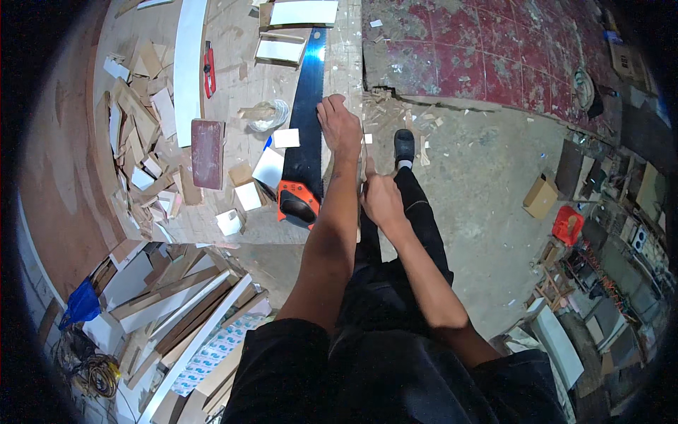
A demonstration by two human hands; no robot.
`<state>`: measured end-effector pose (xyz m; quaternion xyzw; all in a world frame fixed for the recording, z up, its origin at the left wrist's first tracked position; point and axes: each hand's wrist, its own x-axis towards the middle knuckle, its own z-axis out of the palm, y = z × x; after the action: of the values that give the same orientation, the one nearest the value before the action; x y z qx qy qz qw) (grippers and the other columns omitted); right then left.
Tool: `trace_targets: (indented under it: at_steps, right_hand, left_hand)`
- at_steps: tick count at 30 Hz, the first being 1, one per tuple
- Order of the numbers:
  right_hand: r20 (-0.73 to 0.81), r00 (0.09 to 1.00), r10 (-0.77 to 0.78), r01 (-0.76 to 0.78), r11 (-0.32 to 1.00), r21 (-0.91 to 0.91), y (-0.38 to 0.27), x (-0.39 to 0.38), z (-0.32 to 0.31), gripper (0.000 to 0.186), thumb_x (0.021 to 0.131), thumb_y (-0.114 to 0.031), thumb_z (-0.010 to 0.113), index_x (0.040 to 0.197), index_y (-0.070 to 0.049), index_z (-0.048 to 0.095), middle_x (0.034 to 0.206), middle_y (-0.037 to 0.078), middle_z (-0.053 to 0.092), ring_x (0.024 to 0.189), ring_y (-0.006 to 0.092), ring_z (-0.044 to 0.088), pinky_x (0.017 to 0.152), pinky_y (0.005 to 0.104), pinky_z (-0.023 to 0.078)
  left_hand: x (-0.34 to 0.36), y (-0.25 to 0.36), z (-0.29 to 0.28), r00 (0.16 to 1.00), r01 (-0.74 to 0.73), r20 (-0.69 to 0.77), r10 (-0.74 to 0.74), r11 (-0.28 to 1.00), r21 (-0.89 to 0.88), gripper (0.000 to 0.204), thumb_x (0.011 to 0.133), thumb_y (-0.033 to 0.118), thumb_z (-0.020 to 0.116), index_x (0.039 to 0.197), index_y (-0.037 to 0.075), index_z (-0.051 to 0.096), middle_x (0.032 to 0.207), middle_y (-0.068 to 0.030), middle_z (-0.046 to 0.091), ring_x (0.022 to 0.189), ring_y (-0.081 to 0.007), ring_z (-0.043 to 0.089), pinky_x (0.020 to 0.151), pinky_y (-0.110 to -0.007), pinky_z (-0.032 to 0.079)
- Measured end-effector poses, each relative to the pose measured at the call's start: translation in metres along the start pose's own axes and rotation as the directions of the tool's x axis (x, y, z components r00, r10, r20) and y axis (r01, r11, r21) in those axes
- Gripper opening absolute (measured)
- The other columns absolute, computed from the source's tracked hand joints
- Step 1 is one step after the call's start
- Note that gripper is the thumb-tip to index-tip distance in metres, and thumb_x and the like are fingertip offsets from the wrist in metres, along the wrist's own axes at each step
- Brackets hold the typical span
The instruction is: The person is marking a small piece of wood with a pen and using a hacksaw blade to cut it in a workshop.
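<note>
Fingers of the left hand are bent and only slightly spread, palm down by the bench edge – whether anything is gripped underneath can't be told from up here. On the right hand, one finger looks pointed forward along the edge with the rest curled in; if something's being pinched, it's hidden. As for the handsaw, it's laid on the bench just left of the left hand, handle toward the body.

Tbh, work at an edge like this is probably best done with the left fingertips kept off the saw teeth, weight put through the palm, and the right hand guided slowly.

Materials-wise: a long tapered blade, dark and shiny near its tip, orange-and-black handle, scuffed pale bench top. Chunky white-faced offcuts are scattered around – plus a flat reddish-brown block and a clear jar.
</note>
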<state>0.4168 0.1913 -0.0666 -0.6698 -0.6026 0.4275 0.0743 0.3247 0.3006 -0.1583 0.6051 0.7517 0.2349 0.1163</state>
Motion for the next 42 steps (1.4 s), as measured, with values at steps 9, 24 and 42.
trace_targets:
  at_steps: [9,24,42]
  right_hand:
    - [0.044,0.999,0.002,-0.002,1.000,-0.018,0.006,0.021,-0.008,0.062,0.081,0.000,0.057,0.140,0.011,0.042,0.082,0.033,0.065,0.085,0.0512,0.065,0.078,0.0565,0.052]
    - [-0.043,0.999,0.007,-0.010,0.997,-0.074,0.011,0.015,-0.001,0.054,0.083,0.000,0.054,0.136,0.006,0.046,0.085,0.035,0.064,0.089,0.0510,0.065,0.081,0.0584,0.051]
    - [-0.079,0.996,-0.045,0.044,0.999,-0.022,0.009,0.006,0.002,0.053,0.083,0.002,0.054,0.133,0.013,0.046,0.087,0.036,0.064,0.087,0.0523,0.064,0.078,0.0577,0.051]
  left_hand:
    - [0.002,0.004,0.003,1.000,0.009,-0.006,-0.009,1.000,0.002,0.030,0.076,-0.002,0.061,0.105,0.005,0.056,0.104,-0.0145,0.055,0.103,-0.0341,0.052,0.092,-0.044,0.043]
    - [0.002,0.010,-0.001,1.000,0.004,0.021,-0.004,1.000,-0.013,0.031,0.076,-0.002,0.061,0.107,0.005,0.057,0.106,-0.0145,0.055,0.105,-0.0339,0.051,0.094,-0.044,0.042]
    - [0.003,0.005,0.005,0.999,-0.026,-0.026,0.026,1.000,-0.008,0.026,0.078,-0.003,0.058,0.103,0.005,0.055,0.104,-0.0145,0.055,0.104,-0.0341,0.051,0.092,-0.045,0.042]
